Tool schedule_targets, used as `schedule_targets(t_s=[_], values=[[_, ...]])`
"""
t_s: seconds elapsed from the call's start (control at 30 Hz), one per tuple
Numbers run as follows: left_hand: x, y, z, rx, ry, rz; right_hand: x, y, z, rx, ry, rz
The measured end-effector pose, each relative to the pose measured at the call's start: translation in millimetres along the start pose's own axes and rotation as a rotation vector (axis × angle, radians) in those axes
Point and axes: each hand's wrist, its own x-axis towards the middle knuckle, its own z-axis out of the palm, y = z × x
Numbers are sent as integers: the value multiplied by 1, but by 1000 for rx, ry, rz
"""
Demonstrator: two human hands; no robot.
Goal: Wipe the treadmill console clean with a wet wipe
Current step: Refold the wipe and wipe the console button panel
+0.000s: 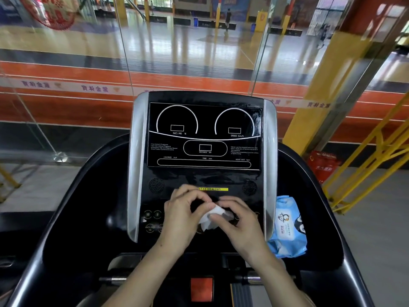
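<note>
The black treadmill console [203, 134] stands in front of me, with silver side trims and white dial markings. Wet streaks show along its top and right edge. A crumpled white wet wipe [213, 218] is held between both hands over the lower button panel. My left hand [183, 216] grips the wipe's left side, fingers curled. My right hand [236, 220] pinches its right side with thumb and fingers. The hands hide most of the middle buttons.
A blue wet wipe pack [287, 227] lies in the right side tray of the console. A red key or stop pad [201, 289] sits below the handlebar. Glass panels stand behind the console, a yellow railing [365, 173] at right.
</note>
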Motion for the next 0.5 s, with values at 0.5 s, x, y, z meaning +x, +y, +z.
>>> schedule_targets(t_s=[0.5], values=[[-12,-1,32,-229,-193,-227,-18,21,-34,380,40,359]])
